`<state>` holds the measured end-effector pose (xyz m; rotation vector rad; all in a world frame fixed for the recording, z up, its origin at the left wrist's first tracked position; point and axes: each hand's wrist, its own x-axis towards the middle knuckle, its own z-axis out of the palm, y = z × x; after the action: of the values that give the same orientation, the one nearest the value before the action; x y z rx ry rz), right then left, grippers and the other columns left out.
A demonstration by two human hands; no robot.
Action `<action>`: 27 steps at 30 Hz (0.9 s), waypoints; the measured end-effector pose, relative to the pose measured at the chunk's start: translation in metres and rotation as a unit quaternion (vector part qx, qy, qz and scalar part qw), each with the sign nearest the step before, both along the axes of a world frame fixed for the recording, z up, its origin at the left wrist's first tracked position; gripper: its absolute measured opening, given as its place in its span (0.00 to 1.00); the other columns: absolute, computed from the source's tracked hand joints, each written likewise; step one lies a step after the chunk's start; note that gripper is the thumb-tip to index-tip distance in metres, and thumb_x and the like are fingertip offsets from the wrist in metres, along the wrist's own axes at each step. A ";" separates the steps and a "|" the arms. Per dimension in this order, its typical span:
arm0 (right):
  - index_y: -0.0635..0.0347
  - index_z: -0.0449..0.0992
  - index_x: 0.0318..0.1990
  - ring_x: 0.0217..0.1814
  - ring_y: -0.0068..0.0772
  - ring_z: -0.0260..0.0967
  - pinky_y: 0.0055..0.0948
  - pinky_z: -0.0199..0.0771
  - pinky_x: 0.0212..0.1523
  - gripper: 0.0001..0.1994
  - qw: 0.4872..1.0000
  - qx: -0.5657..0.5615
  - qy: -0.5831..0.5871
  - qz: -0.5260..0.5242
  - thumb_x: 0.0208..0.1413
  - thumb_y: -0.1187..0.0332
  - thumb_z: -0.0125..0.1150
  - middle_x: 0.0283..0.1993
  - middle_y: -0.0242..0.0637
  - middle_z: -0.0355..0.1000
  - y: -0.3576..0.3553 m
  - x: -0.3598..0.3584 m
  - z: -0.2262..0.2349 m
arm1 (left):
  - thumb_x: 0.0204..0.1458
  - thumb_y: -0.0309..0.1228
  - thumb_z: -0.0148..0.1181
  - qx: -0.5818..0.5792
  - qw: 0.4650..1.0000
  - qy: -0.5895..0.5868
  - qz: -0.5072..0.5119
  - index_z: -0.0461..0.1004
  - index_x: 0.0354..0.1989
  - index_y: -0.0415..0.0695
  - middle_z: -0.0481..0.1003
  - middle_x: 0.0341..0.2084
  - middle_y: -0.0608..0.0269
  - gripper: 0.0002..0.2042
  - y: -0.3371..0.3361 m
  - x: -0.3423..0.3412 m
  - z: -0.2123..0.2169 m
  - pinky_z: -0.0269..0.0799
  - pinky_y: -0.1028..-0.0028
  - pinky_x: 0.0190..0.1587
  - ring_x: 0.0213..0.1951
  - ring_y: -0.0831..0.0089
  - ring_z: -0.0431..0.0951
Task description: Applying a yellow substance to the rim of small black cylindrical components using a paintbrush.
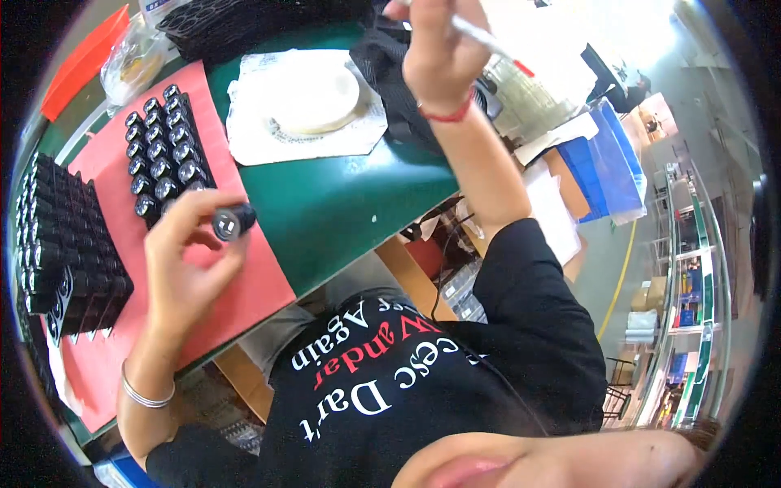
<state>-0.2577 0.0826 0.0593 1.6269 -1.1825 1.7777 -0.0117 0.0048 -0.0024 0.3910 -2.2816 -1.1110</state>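
Thumb and forefinger of my left hand point(181, 256) pinch a small black cylindrical part point(233, 222), its glossy round end turned upward. That hand is held over the pink mat point(248, 289). Close behind it stand rows of similar black cylindrical parts point(160, 152), each with a shiny round top. My right hand point(439, 69) is raised at the top of the view, its fingers closed around a thin white pen-like stick point(486, 37) with a red band near one end. The raised hand is slightly blurred, and its fingertips are partly cut off by the picture's edge.
Black trays packed with parts point(69, 244) are stacked at the left. A white round dish-like object point(321, 98) rests on a white sheet point(244, 142) on the green table point(342, 207). Black cloth, an orange-red bin point(85, 69) and a blue box point(598, 175) surround it.
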 end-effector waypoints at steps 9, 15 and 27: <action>0.65 0.63 0.20 0.10 0.23 0.57 0.18 0.56 0.11 0.18 0.989 -0.063 0.130 -0.012 0.56 0.61 0.39 0.15 0.39 0.63 -0.007 -0.034 -0.035 | 0.34 0.19 0.55 0.212 0.975 0.016 -0.061 0.68 0.34 0.36 0.68 0.29 0.62 0.14 -0.002 0.021 -0.008 0.64 0.82 0.32 0.30 0.79 0.68; 0.62 0.59 0.16 0.06 0.21 0.49 0.16 0.47 0.07 0.21 0.998 -0.042 0.011 -0.053 0.57 0.59 0.36 0.11 0.35 0.57 -0.008 -0.037 -0.037 | 0.34 0.18 0.57 0.343 0.934 -0.008 -0.096 0.67 0.34 0.35 0.69 0.30 0.61 0.14 -0.003 0.017 -0.010 0.65 0.81 0.36 0.32 0.79 0.70; 0.60 0.56 0.14 0.07 0.20 0.45 0.19 0.43 0.10 0.22 0.994 -0.046 0.081 -0.064 0.58 0.59 0.34 0.08 0.30 0.51 -0.014 -0.041 -0.044 | 0.38 0.17 0.56 0.474 0.879 0.001 -0.051 0.64 0.35 0.36 0.69 0.30 0.63 0.13 -0.005 0.014 -0.011 0.65 0.81 0.37 0.33 0.81 0.68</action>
<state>-0.2987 0.0685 0.0156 1.5737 -1.0881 1.5656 0.0026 -0.0004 -0.0131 0.6255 -1.5993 -2.2389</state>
